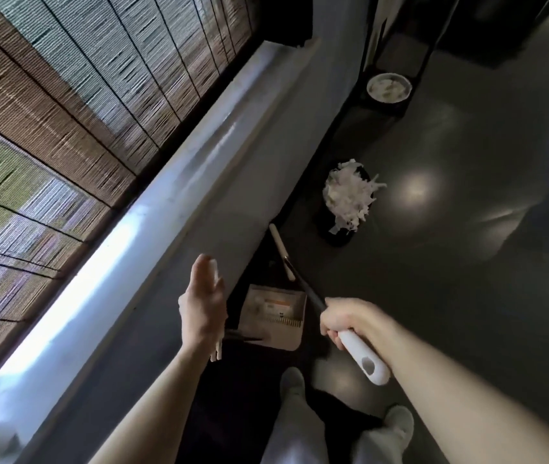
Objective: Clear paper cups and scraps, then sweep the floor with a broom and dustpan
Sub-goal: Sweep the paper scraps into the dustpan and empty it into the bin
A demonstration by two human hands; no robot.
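My right hand [343,321] grips the white grip [363,360] of a long tool whose dark shaft [306,289] runs up and left over a beige dustpan [273,316] on the dark floor. A cream handle [281,252] leans by the wall just beyond the pan. My left hand [204,303] hovers left of the dustpan, back toward me. White paper scraps [216,351] show at its fingertips and hang below its palm. A black bin [340,229] heaped with white shredded paper [348,195] stands farther ahead.
A grey ledge [152,229] under a woven blind [75,105] runs along the left. A second round container [389,88] with pale contents sits by dark furniture legs at the far end. My feet in light shoes [294,383] stand below. Open dark floor [467,262] lies to the right.
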